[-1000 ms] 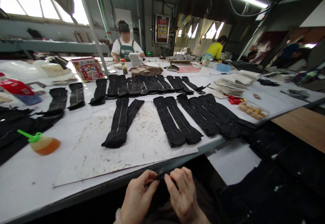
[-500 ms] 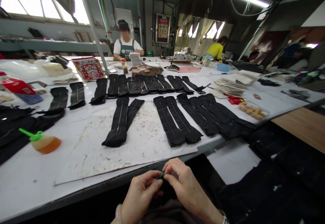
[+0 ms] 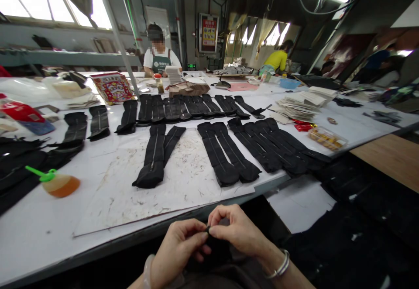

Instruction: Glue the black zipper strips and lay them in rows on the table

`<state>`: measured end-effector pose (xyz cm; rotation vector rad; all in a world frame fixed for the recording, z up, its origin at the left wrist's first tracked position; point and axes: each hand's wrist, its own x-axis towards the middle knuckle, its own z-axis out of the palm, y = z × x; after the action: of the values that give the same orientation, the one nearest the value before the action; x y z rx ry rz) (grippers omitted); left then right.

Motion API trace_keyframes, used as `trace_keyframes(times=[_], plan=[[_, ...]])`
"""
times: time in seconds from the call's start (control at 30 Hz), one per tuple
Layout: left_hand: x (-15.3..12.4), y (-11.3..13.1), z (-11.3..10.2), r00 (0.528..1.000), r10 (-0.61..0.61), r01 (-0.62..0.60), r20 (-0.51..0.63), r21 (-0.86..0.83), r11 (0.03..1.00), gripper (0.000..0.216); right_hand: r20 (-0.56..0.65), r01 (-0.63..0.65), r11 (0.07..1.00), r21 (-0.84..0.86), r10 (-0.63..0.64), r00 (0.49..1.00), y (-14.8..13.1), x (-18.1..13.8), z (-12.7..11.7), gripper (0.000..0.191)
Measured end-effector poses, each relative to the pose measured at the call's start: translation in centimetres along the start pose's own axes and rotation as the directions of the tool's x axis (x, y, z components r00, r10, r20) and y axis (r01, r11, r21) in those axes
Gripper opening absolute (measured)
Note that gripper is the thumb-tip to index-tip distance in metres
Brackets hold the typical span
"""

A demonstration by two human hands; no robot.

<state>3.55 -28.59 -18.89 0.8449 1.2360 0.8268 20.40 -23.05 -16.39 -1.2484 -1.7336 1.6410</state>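
Observation:
My left hand (image 3: 185, 245) and my right hand (image 3: 237, 230) meet just below the table's front edge, thumbs and forefingers pinched together. Between the fingertips is a tiny dark piece (image 3: 207, 229), too small and too covered to name. Beyond my hands, on a stained white board (image 3: 131, 201), a black zippered boot upper (image 3: 152, 158) lies partly over another. To its right, a pair of black zippered uppers (image 3: 225, 158) rests side by side, followed by an overlapping group of several more (image 3: 271, 145).
A row of black uppers (image 3: 176, 108) runs across the table behind. At left stands a squeeze bottle of orange liquid (image 3: 61, 186); a red-and-blue pouch (image 3: 26, 114) is behind it. Stacked pale sheets (image 3: 294, 108) and a clear plastic box (image 3: 327, 138) are at right. Co-workers (image 3: 160, 55) are across the table.
The dark piece shows less between my fingertips, and my right wrist with its bracelet is more in view. My hands stay together in about the same place. The uppers have not moved.

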Motion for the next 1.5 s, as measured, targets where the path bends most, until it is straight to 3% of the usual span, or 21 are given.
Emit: trace_keyframes(times=[0.23, 0.4, 0.47, 0.53, 0.63, 0.73, 0.87, 1.07, 1.23, 1.5], plan=[[-0.6, 0.6, -0.6, 0.997, -0.059, 0.061, 0.042, -0.056, 0.997, 0.024, 0.067, -0.092, 0.98, 0.175, 0.082, 0.994, 0.5, 0.3, 1.0, 0.006], [-0.9, 0.6, -0.5, 0.996, -0.066, 0.069, 0.058, -0.049, 0.996, 0.026, 0.003, -0.085, 0.983, 0.16, 0.085, 0.996, 0.4, 0.4, 1.5, 0.006], [-0.9, 0.8, -0.6, 0.998, -0.056, 0.057, 0.02, -0.059, 0.997, 0.029, -0.013, -0.057, 0.976, 0.21, 0.061, 0.998, 0.2, 0.4, 1.4, 0.004], [-0.9, 1.1, -1.0, 0.998, -0.06, 0.057, -0.032, -0.08, 0.995, 0.031, -0.074, -0.003, 0.964, 0.265, 0.023, 0.997, 0.2, 0.1, 1.2, 0.015], [-1.0, 1.5, -1.8, 0.994, -0.071, 0.06, -0.082, -0.126, 0.99, 0.032, -0.212, 0.097, 0.98, 0.171, -0.059, 0.975, 0.8, -0.7, 1.4, 0.024], [-1.3, 2.0, -2.6, 0.996, -0.059, 0.048, -0.067, -0.159, 0.986, 0.033, -0.32, 0.186, 0.983, 0.016, -0.171, 0.932, 1.9, -1.8, 2.4, 0.016], [-1.7, 2.7, -3.4, 0.996, -0.065, 0.055, -0.058, -0.147, 0.988, 0.035, -0.392, 0.247, 0.967, -0.056, -0.249, 0.886, 3.2, -2.3, 4.3, 0.008], [-2.0, 2.7, -4.0, 0.993, -0.038, 0.034, -0.112, -0.033, 0.999, 0.039, -0.464, 0.326, 0.945, -0.023, -0.299, 0.834, 3.3, -1.4, 6.4, 0.014], [-2.2, 2.6, -4.1, 0.989, 0.049, -0.043, -0.14, 0.045, 0.998, 0.036, -0.467, 0.356, 0.935, 0.006, -0.312, 0.827, 2.7, -1.0, 7.1, 0.015], [-2.7, 2.6, -3.9, 0.955, 0.252, -0.17, -0.154, 0.412, 0.895, 0.03, -0.518, 0.4, 0.913, -0.084, -0.383, 0.765, 2.4, -0.4, 6.9, 0.019]])
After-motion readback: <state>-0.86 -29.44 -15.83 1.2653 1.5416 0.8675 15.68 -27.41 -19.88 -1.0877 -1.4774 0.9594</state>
